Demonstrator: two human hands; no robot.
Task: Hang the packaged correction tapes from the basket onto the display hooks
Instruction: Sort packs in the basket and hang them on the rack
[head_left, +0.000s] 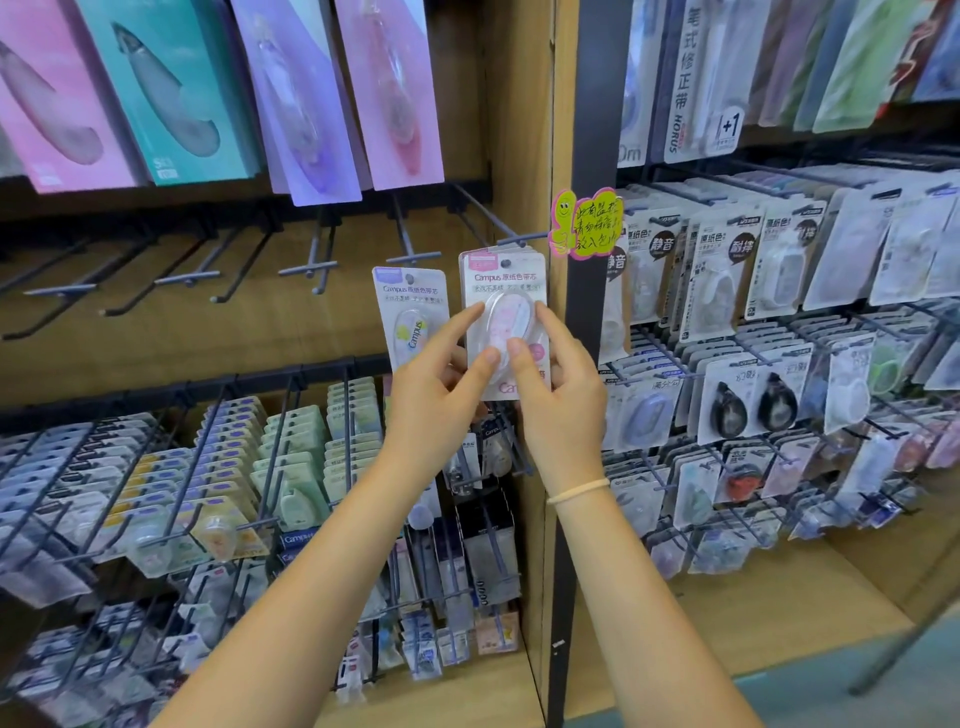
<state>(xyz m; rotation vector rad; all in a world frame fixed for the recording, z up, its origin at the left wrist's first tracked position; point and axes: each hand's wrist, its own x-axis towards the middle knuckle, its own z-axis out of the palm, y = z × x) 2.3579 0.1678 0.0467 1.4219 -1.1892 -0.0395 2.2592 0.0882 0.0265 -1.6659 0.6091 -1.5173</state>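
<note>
A stack of pink Campus correction tape packs (503, 283) is held up in front of the rightmost display hook (511, 240), its hang hole just below the hook's tip. My left hand (441, 379) and my right hand (558, 384) both pinch the stack around its clear blister. A single yellow Campus pack (410, 317) stands behind my left hand's fingers, below a neighbouring hook (413, 257); whether it hangs there or is held I cannot tell. The basket is not in view.
Several bare hooks (306, 270) stretch leftward along the same rail. Large pastel packages (311, 104) hang above. Filled hooks of small tape packs (234, 467) sit below. A wooden divider (558, 156) and dark post separate a packed right-hand display (753, 291). A yellow handwritten tag (589, 223) sticks out.
</note>
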